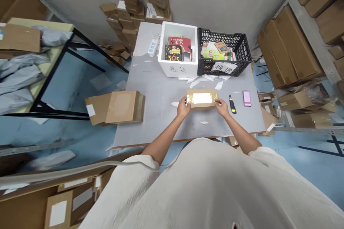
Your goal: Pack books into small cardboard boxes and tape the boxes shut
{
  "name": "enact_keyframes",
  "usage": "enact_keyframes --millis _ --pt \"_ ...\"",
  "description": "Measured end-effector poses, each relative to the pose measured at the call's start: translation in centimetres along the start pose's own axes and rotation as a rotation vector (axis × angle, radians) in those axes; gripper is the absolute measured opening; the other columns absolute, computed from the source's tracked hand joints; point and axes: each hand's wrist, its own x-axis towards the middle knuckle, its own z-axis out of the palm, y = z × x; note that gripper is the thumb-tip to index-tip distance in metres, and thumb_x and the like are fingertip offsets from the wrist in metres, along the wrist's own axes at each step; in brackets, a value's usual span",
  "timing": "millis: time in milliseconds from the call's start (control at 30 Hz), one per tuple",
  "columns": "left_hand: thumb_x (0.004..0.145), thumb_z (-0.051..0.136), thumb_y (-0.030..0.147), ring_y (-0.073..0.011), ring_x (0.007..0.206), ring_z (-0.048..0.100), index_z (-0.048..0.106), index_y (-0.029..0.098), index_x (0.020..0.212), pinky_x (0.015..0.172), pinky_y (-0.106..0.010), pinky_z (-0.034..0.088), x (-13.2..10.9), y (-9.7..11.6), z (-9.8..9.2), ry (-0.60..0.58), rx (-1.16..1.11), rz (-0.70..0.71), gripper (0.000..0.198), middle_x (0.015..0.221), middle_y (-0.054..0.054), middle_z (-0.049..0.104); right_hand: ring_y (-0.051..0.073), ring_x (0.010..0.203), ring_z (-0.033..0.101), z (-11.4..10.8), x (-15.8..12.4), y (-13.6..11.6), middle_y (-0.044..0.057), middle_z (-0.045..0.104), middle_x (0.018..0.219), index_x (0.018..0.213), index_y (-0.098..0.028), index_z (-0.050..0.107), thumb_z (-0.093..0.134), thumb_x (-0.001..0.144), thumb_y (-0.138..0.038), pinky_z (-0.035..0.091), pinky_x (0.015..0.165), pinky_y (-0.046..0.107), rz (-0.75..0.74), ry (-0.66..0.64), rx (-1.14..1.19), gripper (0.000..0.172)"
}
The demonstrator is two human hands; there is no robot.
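Observation:
A small brown cardboard box [202, 104] with a bright white label and shiny tape lies before me at the table's front half. My left hand [184, 107] grips its left end, thumb near the top edge. At the opposite end my right hand [221, 107] has its fingers closed on the box's corner. Just right of that hand lies a black and yellow utility knife [232, 104]. A phone with a pink screen [247, 98] rests farther right. Torn scraps of white paper [204, 122] are scattered around the box.
Behind the box stand a white foam bin [178, 68] and a black plastic crate [243, 65], both holding books. Stacked cardboard boxes [122, 106] sit at the grey table's [156, 114] left edge. Shelving with cartons [291, 50] rises at right; a rack with grey parcels [20, 78] stands left.

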Motion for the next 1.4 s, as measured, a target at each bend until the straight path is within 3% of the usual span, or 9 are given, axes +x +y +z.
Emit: enact_keyframes --millis 233,333,400,567,700,833,1100,1267,1400 --pt "0.092 0.063 0.019 -0.0363 0.137 0.069 0.061 0.023 0.155 0.123 -0.058 0.057 0.0 1.2 1.9 -0.031 0.035 0.047 0.063 0.146 -0.018 0.069 0.027 0.117 0.079 -3.0 -0.1 1.6 0.011 0.084 0.130 0.110 -0.023 0.080 0.065 0.087 -0.032 0.060 0.118 0.049 0.023 -0.005 -0.024 0.029" --pt "0.091 0.063 0.016 -0.0428 0.153 0.056 0.062 0.024 0.156 0.129 -0.064 0.048 -0.7 2.4 2.3 0.019 0.160 0.148 0.066 0.160 -0.021 0.061 0.026 0.113 0.079 -4.0 0.4 2.4 0.010 0.084 0.130 0.111 -0.024 0.080 0.062 0.087 -0.031 0.061 0.115 0.048 0.045 -0.023 -0.011 0.031" --pt "0.092 0.061 0.016 -0.0439 0.156 0.053 0.066 0.026 0.152 0.129 -0.065 0.047 -1.3 3.5 2.7 -0.027 0.212 0.235 0.061 0.165 -0.020 0.058 0.027 0.112 0.079 -4.8 0.9 3.2 0.009 0.084 0.129 0.111 -0.024 0.080 0.060 0.086 -0.030 0.061 0.114 0.048 0.073 0.004 -0.034 0.033" --pt "0.101 0.056 0.022 -0.0430 0.151 0.057 0.071 0.027 0.144 0.125 -0.063 0.048 -3.0 5.2 4.2 -0.117 0.303 0.275 0.046 0.157 -0.018 0.067 0.029 0.112 0.076 -7.4 2.6 5.9 0.011 0.082 0.124 0.114 -0.021 0.080 0.063 0.082 -0.028 0.061 0.113 0.048 0.221 0.061 -0.216 0.037" --pt "0.102 0.055 0.024 -0.0427 0.155 0.055 0.071 0.025 0.147 0.131 -0.064 0.041 -3.9 5.3 4.8 -0.101 0.349 0.274 0.048 0.160 -0.020 0.066 0.034 0.129 0.071 -9.0 3.8 8.2 0.017 0.073 0.140 0.124 -0.020 0.078 0.069 0.083 -0.025 0.057 0.118 0.049 0.341 0.005 -0.420 0.042" --pt "0.101 0.056 0.025 -0.0409 0.160 0.052 0.069 0.025 0.153 0.137 -0.062 0.035 -4.4 5.2 4.9 -0.103 0.374 0.275 0.054 0.164 -0.020 0.065 0.037 0.137 0.065 -8.9 4.6 10.3 0.019 0.063 0.149 0.128 -0.020 0.075 0.073 0.088 -0.025 0.054 0.120 0.049 0.355 -0.081 -0.533 0.040" --pt "0.098 0.061 0.028 -0.0414 0.160 0.051 0.068 0.024 0.156 0.140 -0.063 0.033 -4.2 5.4 5.1 -0.083 0.384 0.224 0.059 0.161 -0.020 0.066 0.037 0.133 0.058 -7.7 5.2 12.5 0.015 0.060 0.132 0.116 -0.024 0.071 0.075 0.093 -0.026 0.048 0.121 0.055 0.232 -0.123 -0.508 0.023" --pt "0.091 0.065 0.026 -0.0425 0.161 0.049 0.067 0.023 0.157 0.141 -0.063 0.030 -4.2 5.0 4.9 -0.111 0.413 0.248 0.065 0.162 -0.021 0.064 0.038 0.135 0.058 -8.0 5.7 12.1 0.020 0.060 0.140 0.125 -0.021 0.067 0.073 0.088 -0.014 0.048 0.120 0.053 0.266 -0.193 -0.557 0.038" --pt "0.088 0.066 0.024 -0.0441 0.162 0.049 0.065 0.021 0.159 0.140 -0.063 0.031 -4.1 4.7 4.7 -0.134 0.466 0.272 0.071 0.166 -0.022 0.061 0.035 0.122 0.065 -8.4 5.6 11.2 0.016 0.069 0.126 0.128 -0.022 0.063 0.075 0.077 -0.013 0.052 0.113 0.047 0.382 -0.108 -0.389 0.054"
